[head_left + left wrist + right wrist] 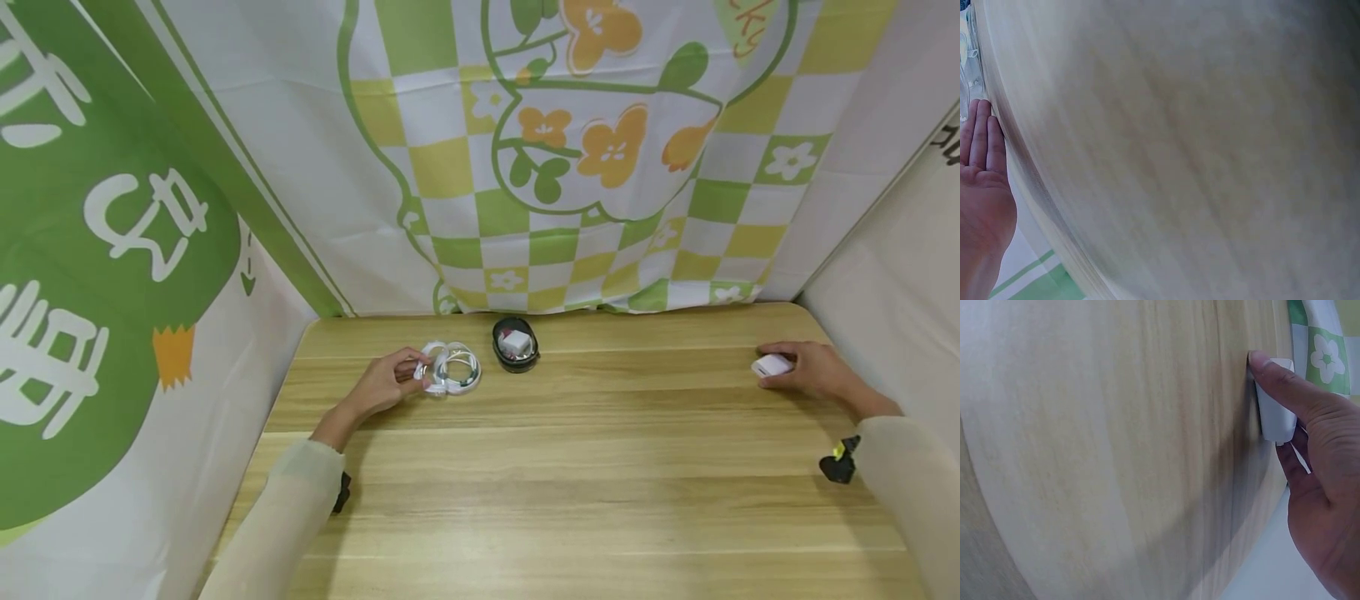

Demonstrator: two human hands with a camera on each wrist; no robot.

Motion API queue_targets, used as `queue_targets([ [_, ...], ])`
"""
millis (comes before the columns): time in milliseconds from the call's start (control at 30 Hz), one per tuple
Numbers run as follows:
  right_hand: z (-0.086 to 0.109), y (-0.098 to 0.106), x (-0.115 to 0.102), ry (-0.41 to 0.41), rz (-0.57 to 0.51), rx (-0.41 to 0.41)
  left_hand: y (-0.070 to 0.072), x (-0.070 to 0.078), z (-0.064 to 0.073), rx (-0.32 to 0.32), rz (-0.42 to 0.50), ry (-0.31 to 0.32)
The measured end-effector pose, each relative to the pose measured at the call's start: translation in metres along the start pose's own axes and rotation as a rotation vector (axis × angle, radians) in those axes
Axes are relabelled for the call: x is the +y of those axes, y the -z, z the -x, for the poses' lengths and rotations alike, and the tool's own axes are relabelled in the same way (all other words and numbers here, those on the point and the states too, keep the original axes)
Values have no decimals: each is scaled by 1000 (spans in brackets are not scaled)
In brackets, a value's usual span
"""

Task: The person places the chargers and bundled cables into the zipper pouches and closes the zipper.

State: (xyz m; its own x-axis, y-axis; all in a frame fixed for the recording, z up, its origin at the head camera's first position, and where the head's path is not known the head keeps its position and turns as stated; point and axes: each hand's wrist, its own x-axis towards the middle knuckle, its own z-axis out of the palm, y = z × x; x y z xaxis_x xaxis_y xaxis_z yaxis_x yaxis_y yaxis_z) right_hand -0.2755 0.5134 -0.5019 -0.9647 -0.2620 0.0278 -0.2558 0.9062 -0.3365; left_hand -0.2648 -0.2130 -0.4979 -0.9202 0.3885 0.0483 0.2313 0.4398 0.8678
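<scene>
At the left of the table, my left hand (385, 382) has its thumb and fingertips at the left edge of a coiled white cable (474, 385), seemingly pinching it. In the left wrist view the fingers (980, 140) of that hand reach toward clear, shiny material at the frame's edge; the thumb is out of sight. Far to the right, my right hand (813, 371) grips a white charger plug (772, 365) between thumb and fingers, low over the table. The right wrist view shows the plug (1277, 412) upright, its near end by the fingertips.
Right of the cable stands a small black oval case (516, 364), open, with a white block and other small items inside. The wooden table (585, 483) ends at a patterned cloth (510, 225) behind. More cloth hangs at both sides.
</scene>
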Motion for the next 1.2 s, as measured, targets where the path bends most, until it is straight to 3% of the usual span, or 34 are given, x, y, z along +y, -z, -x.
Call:
queue_targets([
  [300, 2, -5, -4, -57, -49, 44, 0, 0, 0, -1, 10, 8],
  [833, -3, -7, -8, -19, 9, 80, 1, 2, 2, 2, 0, -21],
  [1200, -9, -4, -15, 15, 29, 115, -2, -35, -9, 13, -22, 7],
])
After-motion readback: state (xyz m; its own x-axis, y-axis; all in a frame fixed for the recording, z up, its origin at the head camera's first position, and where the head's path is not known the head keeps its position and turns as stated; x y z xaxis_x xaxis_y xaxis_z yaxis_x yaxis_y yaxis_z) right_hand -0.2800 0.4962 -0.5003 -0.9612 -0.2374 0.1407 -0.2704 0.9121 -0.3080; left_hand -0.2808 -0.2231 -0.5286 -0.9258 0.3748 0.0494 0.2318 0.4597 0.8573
